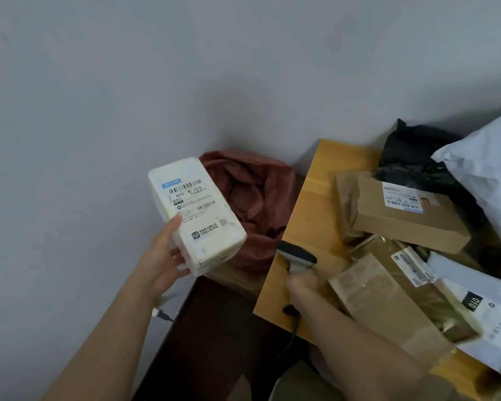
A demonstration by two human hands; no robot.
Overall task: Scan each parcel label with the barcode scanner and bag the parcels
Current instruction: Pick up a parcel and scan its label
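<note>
My left hand (164, 263) grips a white box parcel (195, 214) from below, thumb on its left side, label with barcodes facing up. It hangs in the air left of the wooden table (307, 204) and in front of a reddish-brown bag (252, 195) that stands open on the floor. My right hand (304, 287) holds the handle of a black and grey barcode scanner (297, 253) over the table's left edge. The scanner head points left toward the white parcel.
On the table lie a brown cardboard box with a label (408, 218), tape-wrapped brown parcels (388, 299), a black bag (414, 157), and grey-white mailer bags (486, 163). A dark cabinet top (214, 328) sits below the table's left edge. A grey wall stands behind.
</note>
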